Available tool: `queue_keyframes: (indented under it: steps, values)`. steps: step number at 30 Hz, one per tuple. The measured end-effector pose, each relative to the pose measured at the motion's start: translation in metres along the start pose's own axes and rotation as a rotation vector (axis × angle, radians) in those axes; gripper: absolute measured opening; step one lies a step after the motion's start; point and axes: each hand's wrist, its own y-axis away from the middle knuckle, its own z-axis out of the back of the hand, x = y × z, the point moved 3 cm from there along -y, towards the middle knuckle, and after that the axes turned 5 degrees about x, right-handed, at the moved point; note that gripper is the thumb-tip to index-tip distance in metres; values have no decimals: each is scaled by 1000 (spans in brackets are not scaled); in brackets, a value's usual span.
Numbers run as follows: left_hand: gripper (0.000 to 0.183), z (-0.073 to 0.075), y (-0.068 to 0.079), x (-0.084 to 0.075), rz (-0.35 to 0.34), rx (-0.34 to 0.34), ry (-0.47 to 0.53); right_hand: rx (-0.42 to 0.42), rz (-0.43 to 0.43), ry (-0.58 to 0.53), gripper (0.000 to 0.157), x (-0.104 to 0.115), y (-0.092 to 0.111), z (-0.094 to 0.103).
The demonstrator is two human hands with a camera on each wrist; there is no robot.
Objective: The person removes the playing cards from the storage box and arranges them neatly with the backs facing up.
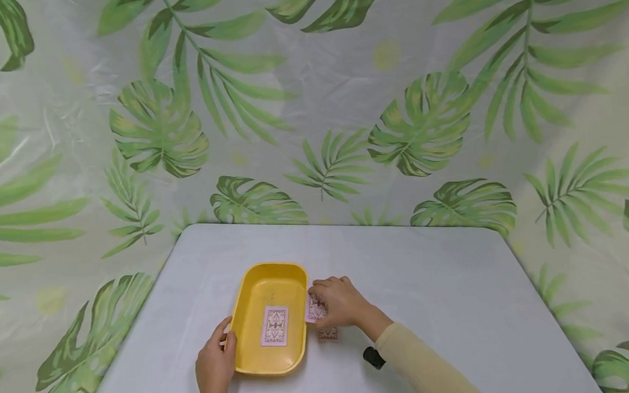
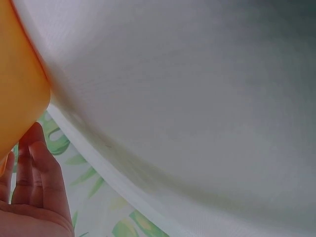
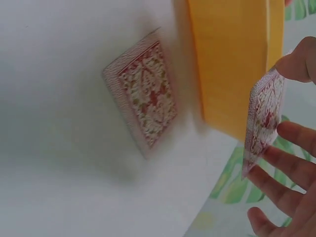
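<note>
A yellow plastic tray stands on the white table, with one patterned playing card lying face down in it. My left hand holds the tray's left rim; in the left wrist view its fingers are against the yellow wall. At the tray's right rim my right hand pinches another playing card by its edges, between thumb and fingers. That card is tilted up off the table. Below this hand, a further playing card lies back up on the table, beside the tray.
A small black cylindrical object is by the right forearm. The white tabletop extends to the right and behind the tray. A curtain with green leaves hangs behind and around the table.
</note>
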Motion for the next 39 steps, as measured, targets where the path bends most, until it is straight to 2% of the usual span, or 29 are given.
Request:
queue_keyframes:
  steps: [4, 12, 31, 39]
  values:
    - [38, 1, 1, 2, 13, 8, 0, -2, 2, -15, 68, -8, 6, -5]
    - [38, 1, 1, 1, -3, -6, 10, -6, 9, -37, 65, -21, 18, -10]
    - [37, 2, 1, -1, -20, -3, 13, 46, -81, -91, 69, -51, 37, -42]
    - [37, 2, 2, -2, -22, -7, 11, 51, -73, -111, 68, -59, 41, -48]
